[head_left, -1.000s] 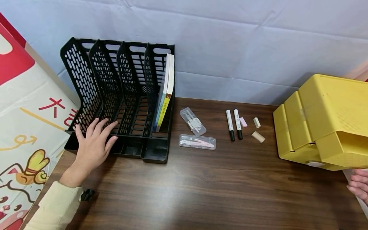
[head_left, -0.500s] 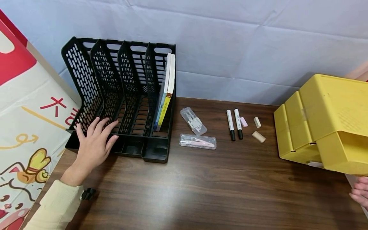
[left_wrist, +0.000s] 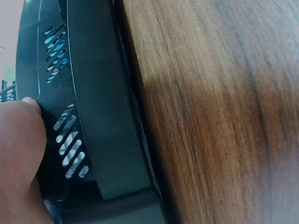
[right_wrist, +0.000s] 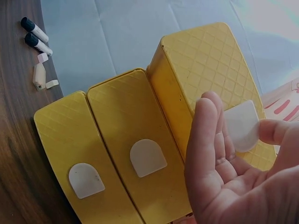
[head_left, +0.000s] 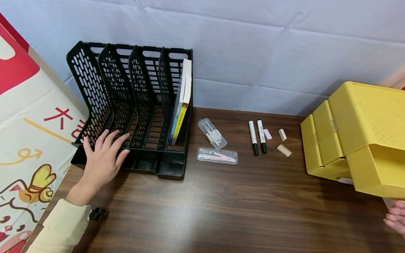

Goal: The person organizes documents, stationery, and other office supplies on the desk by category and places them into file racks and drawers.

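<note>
My left hand (head_left: 101, 161) lies with spread fingers over the front left of a black file rack (head_left: 146, 100). In the left wrist view its thumb touches the black slotted plastic. At the right edge, my right hand (head_left: 396, 216) is partly cut off in the head view. The right wrist view shows that hand's thumb and fingers pinching the white tab handle (right_wrist: 242, 126) of a yellow drawer (right_wrist: 205, 56). This top drawer stands out from the yellow drawer unit (head_left: 327, 130), well past the two lower fronts. Its inside shows only in part.
Two thin books (head_left: 181, 105) stand in the rack's right slot. On the wooden table (head_left: 240, 207) lie two clear plastic cases, one a compass case (head_left: 217, 156), two black-capped markers (head_left: 262, 137), a pink eraser (head_left: 267, 134) and two pale blocks (head_left: 284, 150). A pale cloth hangs behind.
The top yellow drawer has slid further out toward the front, with my right hand moving along at its handle. My left hand stays in place on the rack.
</note>
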`<move>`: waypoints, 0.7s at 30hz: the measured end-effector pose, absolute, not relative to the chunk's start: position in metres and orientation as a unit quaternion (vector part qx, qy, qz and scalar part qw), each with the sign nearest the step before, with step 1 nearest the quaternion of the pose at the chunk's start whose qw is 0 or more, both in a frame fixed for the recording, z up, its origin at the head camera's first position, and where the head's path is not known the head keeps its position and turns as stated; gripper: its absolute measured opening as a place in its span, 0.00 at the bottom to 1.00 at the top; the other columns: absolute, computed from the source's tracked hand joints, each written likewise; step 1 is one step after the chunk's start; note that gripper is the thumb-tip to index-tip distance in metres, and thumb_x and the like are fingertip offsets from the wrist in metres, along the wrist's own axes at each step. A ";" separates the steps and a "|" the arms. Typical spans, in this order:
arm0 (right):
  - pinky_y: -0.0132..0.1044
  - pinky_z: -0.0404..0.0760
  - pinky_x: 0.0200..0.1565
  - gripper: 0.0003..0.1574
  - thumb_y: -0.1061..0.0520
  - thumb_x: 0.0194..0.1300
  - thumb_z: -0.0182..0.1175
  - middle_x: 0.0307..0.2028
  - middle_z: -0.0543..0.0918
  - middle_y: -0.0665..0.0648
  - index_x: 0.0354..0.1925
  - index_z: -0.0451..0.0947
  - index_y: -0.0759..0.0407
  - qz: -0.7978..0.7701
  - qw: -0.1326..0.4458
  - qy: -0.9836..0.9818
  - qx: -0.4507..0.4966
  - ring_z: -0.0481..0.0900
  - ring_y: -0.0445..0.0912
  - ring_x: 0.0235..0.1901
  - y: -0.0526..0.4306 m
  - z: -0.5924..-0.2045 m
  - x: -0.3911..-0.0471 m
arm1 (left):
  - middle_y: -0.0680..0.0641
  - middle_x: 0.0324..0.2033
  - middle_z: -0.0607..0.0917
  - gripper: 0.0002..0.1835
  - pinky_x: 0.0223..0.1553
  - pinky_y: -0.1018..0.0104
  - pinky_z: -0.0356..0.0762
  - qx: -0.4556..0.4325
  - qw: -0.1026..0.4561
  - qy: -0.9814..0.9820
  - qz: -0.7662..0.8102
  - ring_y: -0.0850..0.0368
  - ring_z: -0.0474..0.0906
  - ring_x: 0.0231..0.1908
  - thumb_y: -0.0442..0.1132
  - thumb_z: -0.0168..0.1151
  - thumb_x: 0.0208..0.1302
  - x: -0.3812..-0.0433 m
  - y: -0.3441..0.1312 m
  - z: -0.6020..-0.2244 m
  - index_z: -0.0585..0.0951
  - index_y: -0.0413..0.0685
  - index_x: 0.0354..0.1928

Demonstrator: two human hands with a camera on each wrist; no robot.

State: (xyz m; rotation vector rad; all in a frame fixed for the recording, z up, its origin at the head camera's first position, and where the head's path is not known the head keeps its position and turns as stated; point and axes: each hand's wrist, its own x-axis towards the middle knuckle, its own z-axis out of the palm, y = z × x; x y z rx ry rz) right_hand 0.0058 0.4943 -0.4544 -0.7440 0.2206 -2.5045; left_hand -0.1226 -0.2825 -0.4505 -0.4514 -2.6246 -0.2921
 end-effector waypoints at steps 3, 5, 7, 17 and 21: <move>0.56 0.51 0.74 0.32 0.62 0.81 0.24 0.68 0.57 0.88 0.69 0.49 0.88 -0.916 0.259 0.065 -0.301 0.55 0.76 0.71 0.492 -0.456 0.006 | 0.36 0.66 0.72 0.29 0.65 0.20 0.31 -0.164 0.229 -0.954 -0.106 0.30 0.60 0.70 0.62 0.41 0.79 -0.123 -0.282 -0.450 0.73 0.53 0.69; 0.57 0.50 0.74 0.33 0.60 0.81 0.24 0.68 0.56 0.88 0.70 0.48 0.88 -0.916 0.256 0.065 -0.302 0.54 0.76 0.71 0.491 -0.457 0.008 | 0.36 0.66 0.73 0.29 0.65 0.20 0.32 -0.166 0.231 -0.953 -0.104 0.30 0.60 0.70 0.61 0.41 0.79 -0.123 -0.282 -0.450 0.73 0.53 0.69; 0.57 0.52 0.73 0.33 0.59 0.81 0.26 0.67 0.59 0.88 0.69 0.51 0.87 -0.926 0.253 0.067 -0.270 0.57 0.76 0.70 0.493 -0.456 0.011 | 0.36 0.66 0.73 0.29 0.65 0.20 0.32 -0.167 0.232 -0.953 -0.103 0.30 0.61 0.70 0.61 0.42 0.79 -0.124 -0.282 -0.450 0.73 0.53 0.69; 0.59 0.60 0.70 0.33 0.58 0.81 0.28 0.62 0.65 0.88 0.67 0.57 0.86 -0.945 0.218 0.097 -0.222 0.64 0.76 0.66 0.499 -0.462 0.017 | 0.36 0.67 0.72 0.29 0.65 0.20 0.31 -0.164 0.230 -0.953 -0.108 0.30 0.60 0.70 0.61 0.41 0.79 -0.122 -0.284 -0.449 0.73 0.53 0.69; 0.60 0.58 0.70 0.33 0.59 0.81 0.26 0.64 0.63 0.89 0.68 0.54 0.87 -0.938 0.204 0.098 -0.264 0.62 0.77 0.67 0.488 -0.459 0.016 | 0.36 0.67 0.72 0.28 0.65 0.20 0.31 -0.161 0.224 -0.955 -0.111 0.31 0.60 0.70 0.60 0.43 0.79 -0.122 -0.284 -0.450 0.73 0.54 0.69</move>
